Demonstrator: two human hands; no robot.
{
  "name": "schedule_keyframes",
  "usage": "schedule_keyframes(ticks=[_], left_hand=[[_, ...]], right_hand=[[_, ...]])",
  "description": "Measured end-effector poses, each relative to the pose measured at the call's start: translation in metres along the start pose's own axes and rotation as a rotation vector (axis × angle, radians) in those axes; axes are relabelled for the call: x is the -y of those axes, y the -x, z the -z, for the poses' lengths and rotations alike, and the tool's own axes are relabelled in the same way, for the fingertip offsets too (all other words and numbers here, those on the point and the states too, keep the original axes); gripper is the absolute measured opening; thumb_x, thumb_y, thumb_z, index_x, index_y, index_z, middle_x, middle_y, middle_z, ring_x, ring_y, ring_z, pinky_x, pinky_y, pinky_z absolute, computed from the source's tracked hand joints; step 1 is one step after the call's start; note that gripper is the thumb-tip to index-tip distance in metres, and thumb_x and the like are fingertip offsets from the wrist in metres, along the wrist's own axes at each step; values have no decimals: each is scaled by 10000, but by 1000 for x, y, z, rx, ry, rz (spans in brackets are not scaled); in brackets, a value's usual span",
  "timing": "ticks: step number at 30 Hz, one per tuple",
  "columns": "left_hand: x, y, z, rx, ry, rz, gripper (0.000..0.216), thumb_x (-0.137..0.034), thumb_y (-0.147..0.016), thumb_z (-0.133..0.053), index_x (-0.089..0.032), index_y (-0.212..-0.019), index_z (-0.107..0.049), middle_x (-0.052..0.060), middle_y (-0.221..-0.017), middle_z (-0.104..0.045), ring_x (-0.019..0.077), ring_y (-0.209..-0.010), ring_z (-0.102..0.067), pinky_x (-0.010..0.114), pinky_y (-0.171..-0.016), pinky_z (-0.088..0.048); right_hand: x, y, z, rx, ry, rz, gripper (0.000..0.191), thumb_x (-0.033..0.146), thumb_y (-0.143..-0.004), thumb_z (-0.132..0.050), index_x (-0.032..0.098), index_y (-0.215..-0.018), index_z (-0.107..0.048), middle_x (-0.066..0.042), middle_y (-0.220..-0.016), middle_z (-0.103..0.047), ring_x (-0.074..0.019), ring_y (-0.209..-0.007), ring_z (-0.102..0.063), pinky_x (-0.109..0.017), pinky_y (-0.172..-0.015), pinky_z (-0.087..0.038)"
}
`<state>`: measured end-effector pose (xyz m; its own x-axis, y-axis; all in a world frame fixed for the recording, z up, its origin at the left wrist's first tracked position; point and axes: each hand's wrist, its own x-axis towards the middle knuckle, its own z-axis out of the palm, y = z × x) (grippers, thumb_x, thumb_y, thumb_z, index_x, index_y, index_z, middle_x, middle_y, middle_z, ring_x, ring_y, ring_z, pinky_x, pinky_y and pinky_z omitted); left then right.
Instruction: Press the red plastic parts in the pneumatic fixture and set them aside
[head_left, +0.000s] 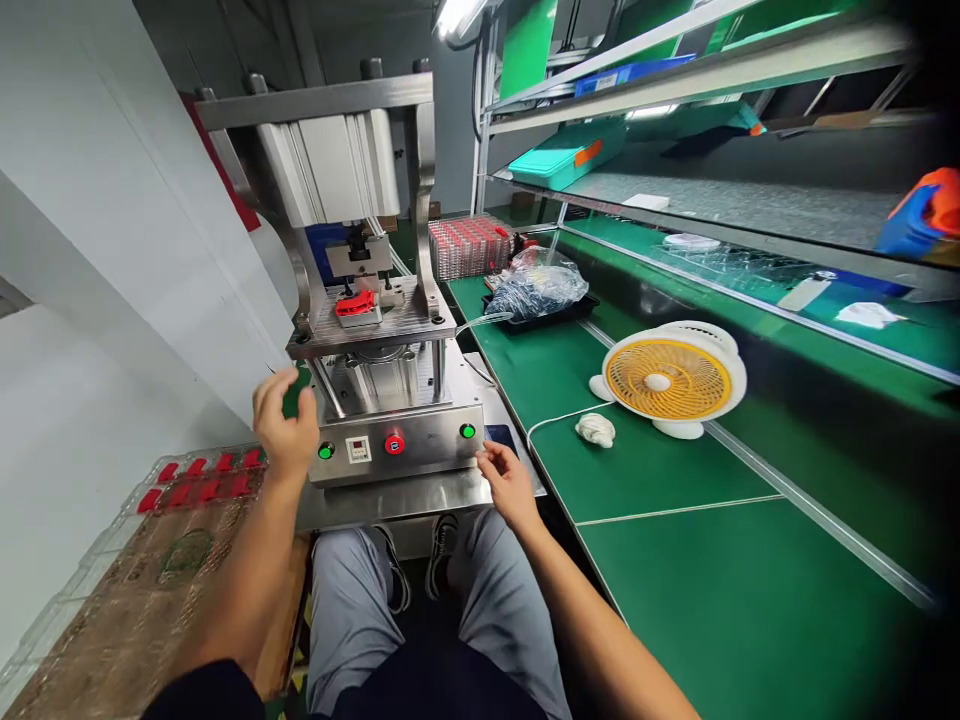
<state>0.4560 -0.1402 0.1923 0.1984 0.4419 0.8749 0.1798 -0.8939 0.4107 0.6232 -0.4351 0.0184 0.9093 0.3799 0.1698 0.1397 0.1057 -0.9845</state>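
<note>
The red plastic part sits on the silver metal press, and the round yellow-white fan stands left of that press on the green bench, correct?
No: the head view shows the round yellow-white fan right of the silver metal press, on the green bench.

Open front, hemmed sides
Green buttons (pixel 468 431) are unobstructed; the red part (pixel 355 303) has open room in front, steel uprights (pixel 424 200) either side, press head (pixel 360 258) above.

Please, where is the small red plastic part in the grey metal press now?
In the head view, the small red plastic part lies left of centre, on a silver metal block in the grey metal press, above the round red button.
</note>
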Motion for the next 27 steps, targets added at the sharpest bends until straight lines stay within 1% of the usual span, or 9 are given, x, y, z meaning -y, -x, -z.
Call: schedule_keyframes(ticks=[1,3,6,9,14,19,22,24,27], left_hand=[[15,29,4,0,-40,95,392,-354,-898,-599,-137,-1219,-658,169,-1248,-685,267,-1247,-620,427,-1077,-501],[46,80,7,60,-123,361,540,-387,-869,-633,-133,-1344,-581,202,-1370,-623,294,-1320,-578,443,-1094,-495],[82,130,4,259,-120,656,702,-446,-833,-679,-132,-1433,-494,220,-1432,-587,332,-1356,-562,481,-1136,-466],[105,147,-4,382,-35,755,646,-482,-848,-665,-165,-1393,-528,187,-1389,-634,322,-1305,-611,470,-1135,-475],[116,150,-12,349,23,786,640,-478,-837,-677,-178,-1381,-525,173,-1415,-632,314,-1353,-581,453,-1152,-463],[94,149,-9,351,0,816,568,-427,-859,-657,-232,-1378,-534,139,-1391,-652,310,-1358,-581,453,-1143,-479],[66,137,-2,222,9,782,625,-450,-862,-649,-214,-1418,-487,185,-1491,-556,322,-1434,-502,489,-1196,-425],[38,121,8,122,170,683,623,-451,-867,-647,-221,-1420,-477,193,-1496,-537,311,-1415,-519,501,-1184,-445],[-17,84,37,64,564,474,531,-372,-867,-665,-279,-1372,-529,133,-1322,-651,271,-1239,-647,497,-1064,-554]], right_hand=[[-5,-10,0,-38,74,5,570,616,-796,-711,169,-1146,-676,-127,-998,-732,-305,-927,-682,-442,-838,-542],[-12,-29,-3,-92,219,31,583,629,-788,-661,164,-1140,-681,-151,-1068,-714,-322,-993,-661,-440,-845,-535],[-17,-51,-11,-111,363,84,633,630,-780,-615,152,-1191,-661,-174,-1163,-675,-330,-1064,-629,-451,-916,-514],[-23,-64,-16,-96,416,104,670,623,-775,-604,144,-1243,-633,-167,-1180,-665,-326,-1055,-625,-459,-965,-487],[-36,-68,-17,-115,454,127,702,635,-789,-599,137,-1284,-623,-177,-1213,-656,-334,-1047,-622,-450,-950,-486],[-32,-63,-17,-106,456,130,687,633,-808,-608,148,-1293,-626,-160,-1214,-672,-331,-1072,-625,-465,-979,-480],[-24,-57,-13,-52,435,129,648,615,-807,-611,163,-1271,-643,-138,-1197,-695,-319,-1068,-647,-471,-987,-487],[-22,-50,-4,-37,430,109,599,607,-805,-623,182,-1225,-670,-125,-1153,-718,-312,-1041,-670,-462,-964,-507],[-23,-40,23,-125,455,69,603,631,-798,-626,173,-1185,-690,-133,-1086,-738,-317,-990,-693,-451,-893,-544]])
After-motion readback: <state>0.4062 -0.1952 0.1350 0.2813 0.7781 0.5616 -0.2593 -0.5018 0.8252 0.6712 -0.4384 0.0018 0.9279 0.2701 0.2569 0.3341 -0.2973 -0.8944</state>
